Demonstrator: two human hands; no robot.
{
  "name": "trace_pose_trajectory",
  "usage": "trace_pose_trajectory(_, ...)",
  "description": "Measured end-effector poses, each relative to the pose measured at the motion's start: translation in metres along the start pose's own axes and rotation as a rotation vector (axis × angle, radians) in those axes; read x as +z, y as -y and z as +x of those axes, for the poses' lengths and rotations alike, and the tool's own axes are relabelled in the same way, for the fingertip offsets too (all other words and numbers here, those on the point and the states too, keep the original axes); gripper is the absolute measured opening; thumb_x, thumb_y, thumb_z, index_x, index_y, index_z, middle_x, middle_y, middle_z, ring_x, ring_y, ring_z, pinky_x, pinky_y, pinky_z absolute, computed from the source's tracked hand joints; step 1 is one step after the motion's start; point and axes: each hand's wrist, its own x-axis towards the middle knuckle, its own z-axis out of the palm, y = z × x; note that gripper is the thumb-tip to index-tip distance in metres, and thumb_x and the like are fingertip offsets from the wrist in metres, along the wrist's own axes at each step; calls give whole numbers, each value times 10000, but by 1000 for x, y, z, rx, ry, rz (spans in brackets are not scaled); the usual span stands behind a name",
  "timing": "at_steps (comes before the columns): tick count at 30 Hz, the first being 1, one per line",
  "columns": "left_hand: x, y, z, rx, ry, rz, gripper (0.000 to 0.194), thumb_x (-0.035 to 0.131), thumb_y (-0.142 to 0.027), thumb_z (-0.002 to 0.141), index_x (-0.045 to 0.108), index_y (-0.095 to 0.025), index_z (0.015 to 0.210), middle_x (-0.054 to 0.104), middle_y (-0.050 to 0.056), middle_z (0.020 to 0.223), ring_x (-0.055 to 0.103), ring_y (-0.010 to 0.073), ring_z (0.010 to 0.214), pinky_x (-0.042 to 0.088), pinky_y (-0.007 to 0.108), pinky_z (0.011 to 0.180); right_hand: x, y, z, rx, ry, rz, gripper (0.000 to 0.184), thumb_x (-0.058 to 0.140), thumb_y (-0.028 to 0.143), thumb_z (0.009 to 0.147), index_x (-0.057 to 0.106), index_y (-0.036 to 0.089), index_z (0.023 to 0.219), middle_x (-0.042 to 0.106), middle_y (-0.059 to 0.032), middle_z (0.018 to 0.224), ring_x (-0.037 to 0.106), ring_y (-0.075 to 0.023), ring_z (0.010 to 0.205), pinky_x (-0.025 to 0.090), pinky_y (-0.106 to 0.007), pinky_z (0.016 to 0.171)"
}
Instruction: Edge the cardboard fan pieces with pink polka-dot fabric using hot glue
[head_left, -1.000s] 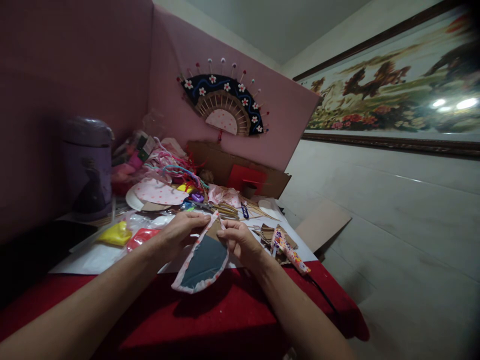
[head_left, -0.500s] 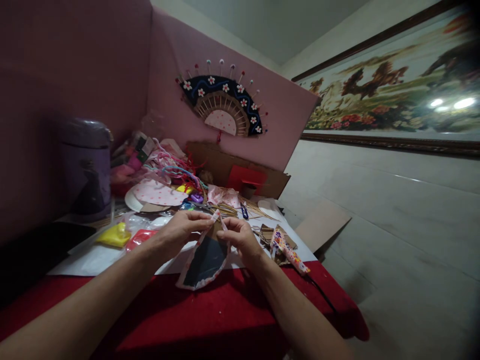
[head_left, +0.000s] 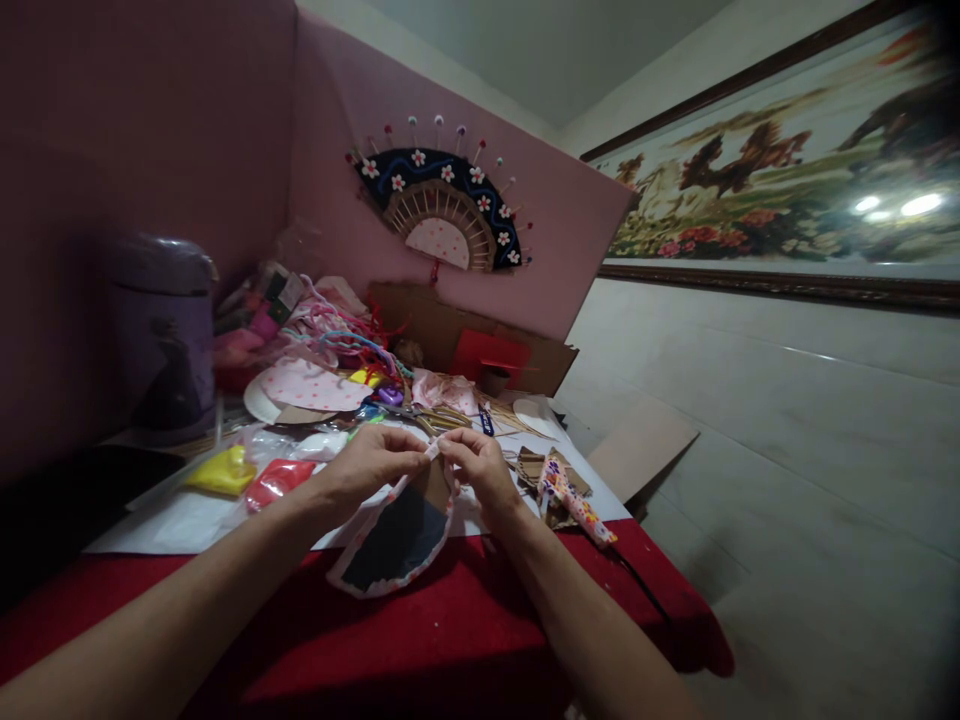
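Observation:
Both my hands hold up a fan-shaped craft piece, dark in the middle with a pale dotted fabric border, over the red tablecloth. My left hand pinches its top edge from the left with closed fingers. My right hand pinches the same top tip from the right, fingertips almost meeting the left ones. The piece hangs down below both hands, tilted to the left.
A finished decorated fan hangs on the pink board behind. Ribbons, scissors, yellow and red bags, a floral glue gun, cardboard scraps and a purple jar crowd the table. Its right edge drops to the tiled floor.
My hands have drawn closer together at the piece's top tip. The piece has swung, its lower end now pointing further left.

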Motion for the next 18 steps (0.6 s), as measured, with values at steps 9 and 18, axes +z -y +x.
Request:
trace_pose_trajectory(9, 0, 0, 1, -43, -31, 15, 184, 688, -323, 598, 652, -146, 633, 544, -26, 515, 408, 95, 469, 262, 229, 482, -2, -1, 0, -69, 36, 2, 158, 666, 314, 673, 621, 163, 658, 517, 52, 442, 389, -66, 357, 292, -203, 362)
trace_pose_trajectory(18, 4, -3, -5, -75, 33, -21, 251, 666, -383, 647, 641, -139, 597, 575, -4, 538, 464, 117, 501, 305, 239, 510, -4, -3, -1, -203, -39, -115, 135, 664, 308, 704, 646, 174, 694, 529, 34, 513, 395, -86, 427, 304, -229, 413)
